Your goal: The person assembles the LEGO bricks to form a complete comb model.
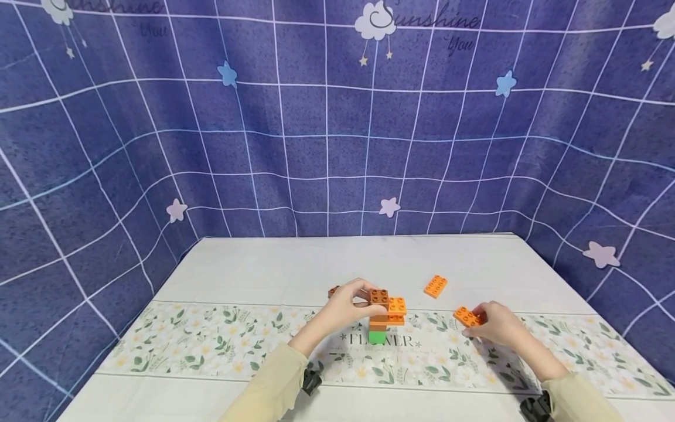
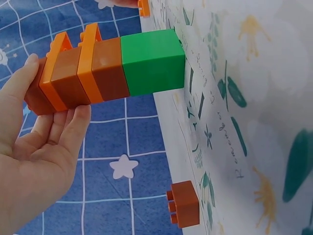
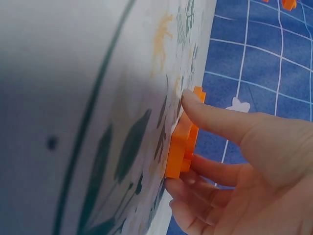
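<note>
My left hand [image 1: 349, 305] grips the top of a small tower of toy building bricks. In the left wrist view the tower has a green brick [image 2: 154, 61] at its base, then brown bricks [image 2: 110, 68] alternating with thin orange plates [image 2: 89, 63]. The orange plates jut out to the right of the tower in the head view. Off to the right, my right hand [image 1: 495, 322] pinches an orange studded plate [image 1: 466, 317] by its edges, thumb on one side and fingers on the other. That plate lies close against the tabletop in the right wrist view [image 3: 180, 144].
Farther back on the white table [image 1: 253, 264] lies another orange plate [image 1: 435, 286]. A loose brown brick [image 2: 186, 204] stands near the left hand, partly hidden behind it in the head view. A floral printed band crosses the table, and a blue grid curtain [image 1: 348, 152] hangs behind.
</note>
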Demonstrator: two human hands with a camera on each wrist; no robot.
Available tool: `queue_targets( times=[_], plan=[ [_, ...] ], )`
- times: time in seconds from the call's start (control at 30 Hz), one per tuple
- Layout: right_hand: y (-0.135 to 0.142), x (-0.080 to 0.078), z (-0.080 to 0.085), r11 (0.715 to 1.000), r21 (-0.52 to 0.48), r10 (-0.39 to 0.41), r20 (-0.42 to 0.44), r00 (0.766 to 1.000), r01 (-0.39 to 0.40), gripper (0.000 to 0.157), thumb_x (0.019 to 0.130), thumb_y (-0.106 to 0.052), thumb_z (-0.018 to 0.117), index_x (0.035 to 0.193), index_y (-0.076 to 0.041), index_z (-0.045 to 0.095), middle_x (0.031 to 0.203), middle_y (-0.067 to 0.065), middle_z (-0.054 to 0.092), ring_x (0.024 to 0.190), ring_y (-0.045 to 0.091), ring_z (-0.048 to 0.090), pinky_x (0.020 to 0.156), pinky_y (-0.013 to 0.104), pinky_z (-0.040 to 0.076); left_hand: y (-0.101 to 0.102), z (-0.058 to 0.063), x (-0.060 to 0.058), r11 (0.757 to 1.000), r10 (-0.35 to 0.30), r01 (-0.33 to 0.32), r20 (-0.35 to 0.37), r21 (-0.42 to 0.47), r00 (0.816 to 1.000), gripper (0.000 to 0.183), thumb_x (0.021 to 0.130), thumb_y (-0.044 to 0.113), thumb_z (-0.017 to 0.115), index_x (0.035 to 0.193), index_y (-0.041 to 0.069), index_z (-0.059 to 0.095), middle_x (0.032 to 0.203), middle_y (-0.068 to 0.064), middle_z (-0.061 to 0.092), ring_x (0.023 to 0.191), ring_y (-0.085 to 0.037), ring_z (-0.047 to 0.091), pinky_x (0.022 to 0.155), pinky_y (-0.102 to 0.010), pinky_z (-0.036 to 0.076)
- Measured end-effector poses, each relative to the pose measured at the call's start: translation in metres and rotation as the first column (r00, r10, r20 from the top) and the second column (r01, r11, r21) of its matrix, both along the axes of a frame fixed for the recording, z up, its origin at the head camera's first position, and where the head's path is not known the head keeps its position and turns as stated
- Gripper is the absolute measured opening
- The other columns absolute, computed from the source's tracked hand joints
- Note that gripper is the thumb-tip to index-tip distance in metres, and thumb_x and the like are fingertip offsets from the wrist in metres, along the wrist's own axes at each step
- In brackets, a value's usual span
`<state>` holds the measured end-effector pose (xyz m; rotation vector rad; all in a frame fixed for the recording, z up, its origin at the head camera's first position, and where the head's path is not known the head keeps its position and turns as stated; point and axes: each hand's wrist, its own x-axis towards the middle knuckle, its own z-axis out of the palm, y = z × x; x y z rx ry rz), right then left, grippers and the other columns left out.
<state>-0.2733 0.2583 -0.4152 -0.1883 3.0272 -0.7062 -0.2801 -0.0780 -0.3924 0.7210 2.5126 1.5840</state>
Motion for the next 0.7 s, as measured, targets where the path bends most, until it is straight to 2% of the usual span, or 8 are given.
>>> queue_targets(
  times=[0.37,0.57,0.7],
  plan=[
    [-0.003,0.001,0.001,0.999,-0.015,0.039,-0.027,0.999,-0.039,0.043,0.073,-0.021,0.079,0.100,0.008,0.062,0.085,0.009,0.059,0.074,0.018,0.053,0.062,0.033,0.046,-0.001,0.002,0.002,1.000,0.008,-0.008,-0.004,-0.010,1.000,0.036,0.079,0.035,0.074,0.109,0.018,0.061,0.103,0.002,0.060,0.098,-0.014,0.059,0.085,-0.020,0.052],
    [-0.001,0.001,0.004,0.998,-0.012,0.052,-0.143,0.988,-0.054,0.039,0.074,-0.019,0.076,0.098,0.009,0.063,0.082,0.011,0.058,0.071,0.018,0.051,0.060,0.031,0.043,0.001,0.001,0.002,1.000,0.010,-0.010,0.017,0.015,1.000,0.037,0.078,0.033,0.076,0.107,0.016,0.062,0.102,0.002,0.061,0.096,-0.014,0.059,0.085,-0.019,0.052],
    [-0.001,0.001,0.010,0.998,-0.010,0.056,-0.197,0.979,-0.059,0.043,0.074,-0.022,0.077,0.098,0.010,0.063,0.083,0.014,0.057,0.073,0.021,0.052,0.061,0.033,0.045,0.001,0.000,0.002,1.000,0.008,-0.008,0.022,0.024,1.000,0.036,0.077,0.031,0.077,0.107,0.015,0.062,0.102,0.001,0.061,0.097,-0.015,0.059,0.084,-0.019,0.052]
  ],
)
